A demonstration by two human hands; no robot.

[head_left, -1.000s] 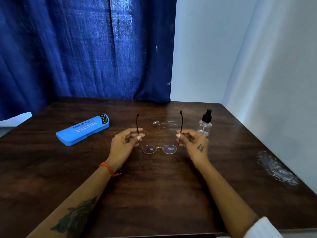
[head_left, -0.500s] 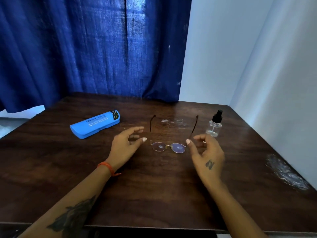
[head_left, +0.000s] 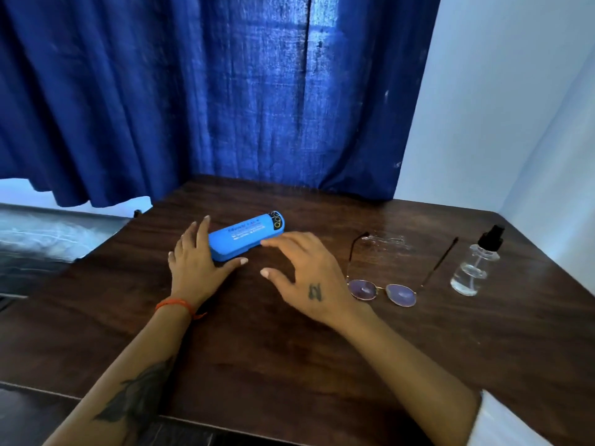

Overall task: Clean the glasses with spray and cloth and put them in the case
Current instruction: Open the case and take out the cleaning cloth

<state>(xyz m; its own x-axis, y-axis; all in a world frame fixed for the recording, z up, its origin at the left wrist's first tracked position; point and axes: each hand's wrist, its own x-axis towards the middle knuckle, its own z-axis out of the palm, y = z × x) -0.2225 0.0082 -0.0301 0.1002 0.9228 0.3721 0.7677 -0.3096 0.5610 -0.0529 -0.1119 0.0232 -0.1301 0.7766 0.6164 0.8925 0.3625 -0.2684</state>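
Note:
A closed blue glasses case (head_left: 246,236) lies on the dark wooden table (head_left: 289,365). My left hand (head_left: 196,262) rests against the case's near-left end, fingers spread around it. My right hand (head_left: 306,275) hovers with fingers apart, its fingertips at the case's right front edge. The glasses (head_left: 383,291), thin-framed with arms unfolded, lie lenses toward me to the right of my right hand. A small clear spray bottle (head_left: 476,265) with a black nozzle stands at the far right. A clear plastic wrapper (head_left: 386,241) lies behind the glasses. No cloth is in view.
A blue curtain (head_left: 209,98) hangs behind the table and a white wall (head_left: 515,107) borders its right side. The table's left edge drops to a grey floor (head_left: 48,233).
Both hands let go of the glasses, which now lie on the table, and moved left to the blue case. The view has swung left.

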